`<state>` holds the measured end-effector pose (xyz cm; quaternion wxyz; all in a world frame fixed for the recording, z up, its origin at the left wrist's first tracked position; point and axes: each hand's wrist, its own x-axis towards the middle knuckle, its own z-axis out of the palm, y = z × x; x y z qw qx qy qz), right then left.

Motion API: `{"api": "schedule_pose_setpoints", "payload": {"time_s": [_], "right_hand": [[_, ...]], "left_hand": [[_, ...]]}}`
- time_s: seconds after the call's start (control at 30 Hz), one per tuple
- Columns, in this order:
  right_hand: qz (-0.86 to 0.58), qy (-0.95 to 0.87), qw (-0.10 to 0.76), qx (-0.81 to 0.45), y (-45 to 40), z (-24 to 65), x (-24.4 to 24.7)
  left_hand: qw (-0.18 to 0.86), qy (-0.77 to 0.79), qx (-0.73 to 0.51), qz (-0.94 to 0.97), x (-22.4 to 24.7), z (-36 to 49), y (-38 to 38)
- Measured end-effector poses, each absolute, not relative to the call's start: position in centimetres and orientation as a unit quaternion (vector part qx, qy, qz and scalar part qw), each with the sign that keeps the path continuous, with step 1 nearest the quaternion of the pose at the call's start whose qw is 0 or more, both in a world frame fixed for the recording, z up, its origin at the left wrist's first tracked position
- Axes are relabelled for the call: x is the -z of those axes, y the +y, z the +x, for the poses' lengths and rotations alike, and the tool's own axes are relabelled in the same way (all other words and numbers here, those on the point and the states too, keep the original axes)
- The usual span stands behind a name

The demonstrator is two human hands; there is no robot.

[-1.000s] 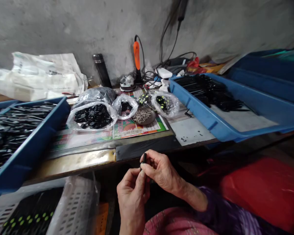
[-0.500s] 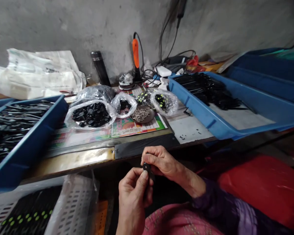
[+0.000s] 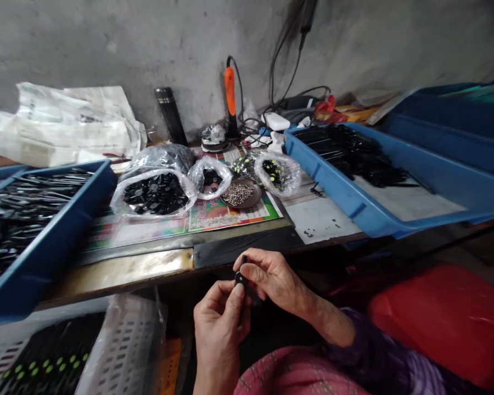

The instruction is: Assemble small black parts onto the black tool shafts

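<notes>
Head, hands (image 3: pixel 221 321) near table edge (image 3: pixel 214 255), part (image 3: pixel 240 278) pinched

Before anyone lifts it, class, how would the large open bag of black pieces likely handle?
The bag would probably sag and flop, as its thin film is wrinkled. It may feel fairly weighty, since many black pieces crowd its mouth. Tipped forward, it could spill, because that mouth gapes wide open.

Small black part (image 3: pixel 240 277), round-ended, between hands (image 3: pixel 220 318) (image 3: pixel 278 281)
</notes>
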<state>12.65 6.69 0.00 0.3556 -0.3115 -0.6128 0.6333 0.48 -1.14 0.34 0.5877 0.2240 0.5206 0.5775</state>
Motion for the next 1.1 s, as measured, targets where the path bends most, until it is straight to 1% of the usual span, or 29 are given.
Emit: {"api": "schedule_pose_setpoints", "payload": {"time_s": [0.13, 0.23, 0.33, 0.5, 0.7, 0.8, 1.03, 1.1], "right_hand": [[-0.326, -0.627, 0.332, -0.624, 6.5, 12.5, -0.5], [-0.353, -0.636, 0.344, -0.593, 6.2, 12.2, -0.7], [-0.356, -0.631, 0.357, -0.589, 6.2, 12.0, -0.5], [-0.331, -0.632, 0.329, -0.619, 6.5, 12.3, -0.1], [-0.358, -0.650, 0.334, -0.581, 6.4, 12.4, -0.5], [-0.336, -0.645, 0.328, -0.603, 6.7, 12.7, -0.4], [-0.249, -0.587, 0.319, -0.701, 7.6, 13.2, 0.0], [-0.272, -0.593, 0.342, -0.676, 7.3, 12.8, 0.0]], "left_hand": [[0.579, 0.527, -0.582, 0.221, -0.5, 0.6, -1.2], [0.571, 0.535, -0.585, 0.213, -0.4, 0.8, -1.4], [0.567, 0.534, -0.587, 0.221, -0.3, 0.8, -1.4], [0.565, 0.534, -0.585, 0.232, -0.4, 0.6, -1.3], [0.566, 0.533, -0.582, 0.238, -0.2, 0.6, -1.4], [0.577, 0.529, -0.574, 0.240, -0.1, 0.5, -1.4], [0.633, 0.498, -0.549, 0.221, -0.3, 0.6, -1.6], [0.631, 0.498, -0.555, 0.214, -0.1, 0.8, -1.6]]}}
